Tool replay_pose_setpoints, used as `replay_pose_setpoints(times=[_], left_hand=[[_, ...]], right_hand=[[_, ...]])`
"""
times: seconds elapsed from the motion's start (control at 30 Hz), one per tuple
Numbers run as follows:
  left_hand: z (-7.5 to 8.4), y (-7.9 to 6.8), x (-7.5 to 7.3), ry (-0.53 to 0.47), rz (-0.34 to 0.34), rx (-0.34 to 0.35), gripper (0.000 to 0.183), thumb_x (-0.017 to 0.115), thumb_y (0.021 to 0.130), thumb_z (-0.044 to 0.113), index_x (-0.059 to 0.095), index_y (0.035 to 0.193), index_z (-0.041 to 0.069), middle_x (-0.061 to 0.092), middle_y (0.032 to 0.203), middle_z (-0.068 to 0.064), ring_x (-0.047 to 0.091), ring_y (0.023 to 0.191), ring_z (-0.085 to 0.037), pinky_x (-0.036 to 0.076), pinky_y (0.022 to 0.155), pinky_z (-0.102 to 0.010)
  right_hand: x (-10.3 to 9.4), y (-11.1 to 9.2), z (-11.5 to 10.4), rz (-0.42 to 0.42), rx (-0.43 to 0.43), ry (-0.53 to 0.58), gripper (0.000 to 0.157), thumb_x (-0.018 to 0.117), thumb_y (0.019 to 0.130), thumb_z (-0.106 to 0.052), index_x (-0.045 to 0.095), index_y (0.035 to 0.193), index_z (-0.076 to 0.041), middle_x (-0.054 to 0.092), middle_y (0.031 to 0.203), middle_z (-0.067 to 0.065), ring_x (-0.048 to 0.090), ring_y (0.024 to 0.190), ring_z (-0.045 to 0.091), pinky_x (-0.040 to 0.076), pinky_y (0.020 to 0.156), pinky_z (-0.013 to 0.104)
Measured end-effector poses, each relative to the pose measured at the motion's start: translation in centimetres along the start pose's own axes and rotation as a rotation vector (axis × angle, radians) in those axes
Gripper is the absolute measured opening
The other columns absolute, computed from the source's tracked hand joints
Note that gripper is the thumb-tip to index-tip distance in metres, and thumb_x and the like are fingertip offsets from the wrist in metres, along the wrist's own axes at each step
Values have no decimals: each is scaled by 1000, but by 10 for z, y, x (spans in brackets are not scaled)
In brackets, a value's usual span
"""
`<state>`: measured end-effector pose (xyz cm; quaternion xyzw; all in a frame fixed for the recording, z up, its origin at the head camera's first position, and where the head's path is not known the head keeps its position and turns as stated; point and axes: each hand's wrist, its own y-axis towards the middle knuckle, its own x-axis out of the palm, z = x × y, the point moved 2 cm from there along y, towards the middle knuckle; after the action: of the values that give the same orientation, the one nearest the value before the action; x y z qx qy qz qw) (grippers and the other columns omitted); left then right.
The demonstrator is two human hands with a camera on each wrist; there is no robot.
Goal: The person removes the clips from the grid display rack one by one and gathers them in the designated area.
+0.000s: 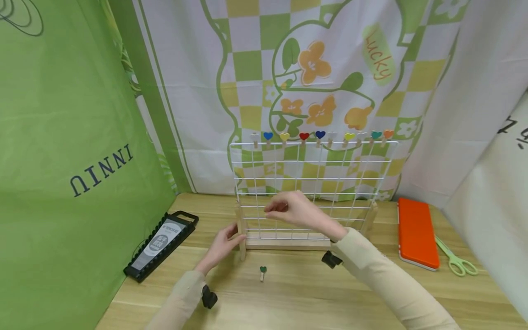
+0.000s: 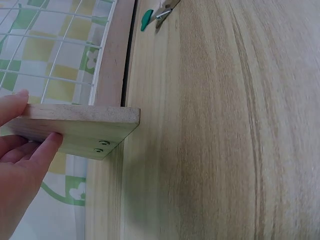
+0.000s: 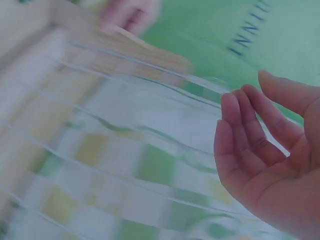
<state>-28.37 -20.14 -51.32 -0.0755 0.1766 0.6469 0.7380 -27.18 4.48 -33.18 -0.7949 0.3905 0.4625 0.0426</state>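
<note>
Probably called for a light, steady hold low on the wire-grid rack (image 1: 313, 178), near the bench's (image 1: 321, 298) back edge, so as not to shake loose the heart clips (image 1: 304, 136) along its top; pinched the left post (image 2: 90, 132) between thumb and fingers of the left hand (image 1: 222, 243); hung the right hand (image 1: 296, 211) before the rack, loosely curved, gripping nothing visible; had one green clip (image 1: 262, 271) lying well forward of that edge

Orange case (image 1: 417, 233) (green scissors (image 1: 451, 257) just beside)
</note>
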Motion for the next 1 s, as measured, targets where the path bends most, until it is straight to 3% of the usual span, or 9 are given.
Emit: replay_pose_setpoints(times=[0.3, 0.43, 0.53, 0.67, 0.87, 1.0], left_hand=[[-2, -1, -2, 35, -13, 28, 54, 63, 97, 9, 44, 145, -5, 53, 143, -25, 49, 136, -40, 43, 113, -53], [-3, 1, -2, 31, -18, 26, 54, 62, 97, 10, 43, 146, -5, 53, 144, -25, 49, 137, -39, 41, 114, -54], [-2, 2, -2, 22, -19, 19, 54, 63, 97, 10, 44, 145, -4, 53, 144, -25, 49, 137, -39, 40, 115, -53], [-2, 2, -1, 22, -19, 25, 54, 63, 97, 9, 44, 145, -5, 53, 144, -25, 49, 137, -39, 42, 114, -53], [-3, 1, 0, 18, -11, 13, 56, 64, 96, 12, 44, 146, -4, 53, 144, -24, 48, 137, -39, 42, 114, -52], [-2, 0, 1, 20, -7, 6, 56, 64, 97, 13, 44, 146, -3, 53, 145, -24, 48, 138, -39, 42, 113, -52]], right_hand=[[-88, 33, -60, 173, -152, -120, 13, 72, 91, -13, 75, 101, -6, 76, 96, 6, 70, 83, 14, 62, 76, 28], [-114, 47, -72, 313, -225, -142, 12, 73, 90, -11, 75, 100, -4, 76, 96, 8, 70, 84, 16, 61, 76, 30], [-125, 58, -74, 369, -242, -160, 13, 73, 90, -11, 75, 100, -3, 75, 97, 10, 70, 85, 18, 61, 76, 31], [-130, 71, -71, 337, -207, -206, 15, 72, 92, -14, 75, 102, -3, 75, 97, 11, 70, 87, 19, 61, 79, 31], [-130, 86, -66, 171, -73, -235, 18, 71, 93, -21, 76, 103, -8, 77, 99, 8, 72, 86, 18, 61, 82, 32], [-128, 92, -66, 112, -56, -233, 19, 71, 93, -22, 77, 103, -7, 78, 99, 9, 73, 87, 19, 61, 83, 33]])
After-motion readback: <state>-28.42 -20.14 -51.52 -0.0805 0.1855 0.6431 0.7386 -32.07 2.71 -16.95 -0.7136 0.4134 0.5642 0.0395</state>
